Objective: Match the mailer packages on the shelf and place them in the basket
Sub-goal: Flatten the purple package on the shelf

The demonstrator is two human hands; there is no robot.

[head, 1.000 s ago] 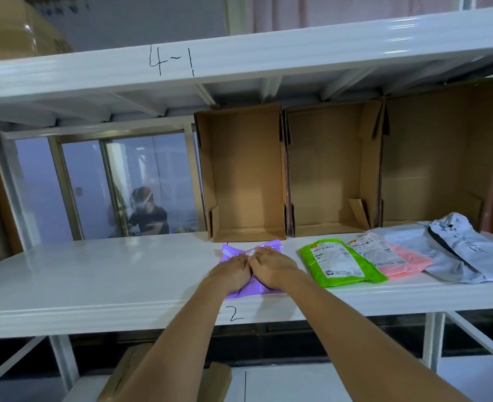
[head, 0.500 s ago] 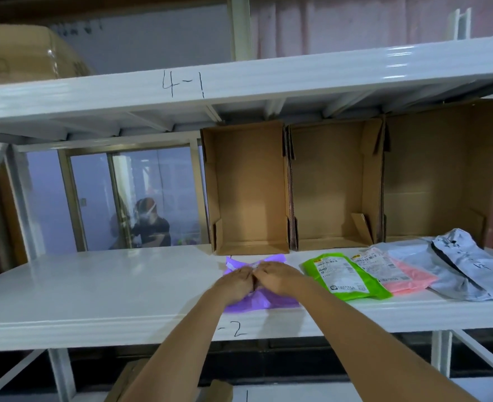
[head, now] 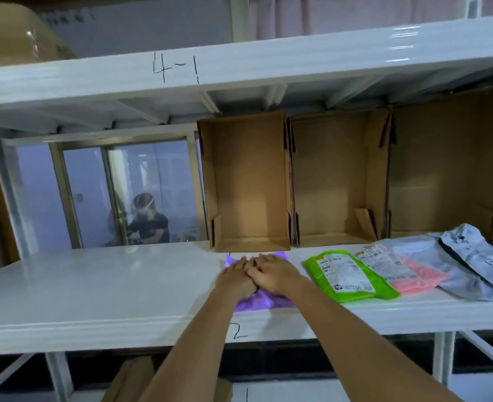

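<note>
Two hands lie side by side on a purple mailer (head: 251, 302) that sits flat on the white shelf (head: 108, 288), near its front edge and just in front of the leftmost cardboard box (head: 246, 184). The left hand (head: 236, 278) and the right hand (head: 274, 274) touch each other at the thumbs, fingers stretched forward and pressed flat on the plastic rather than curled around it. Only the far corners and the near edge of the purple mailer show around them.

Just to the right lies a green mailer (head: 346, 275) with a white label, then a pink mailer (head: 410, 271) overlapping its far edge, then a grey mailer (head: 477, 265) crumpled at the right end. Behind these stand two more open cardboard boxes (head: 338, 175). On the shelf above (head: 268, 62), "4-1" is handwritten. Through the gap on the left, a window (head: 117, 192) shows another person sitting far off.
</note>
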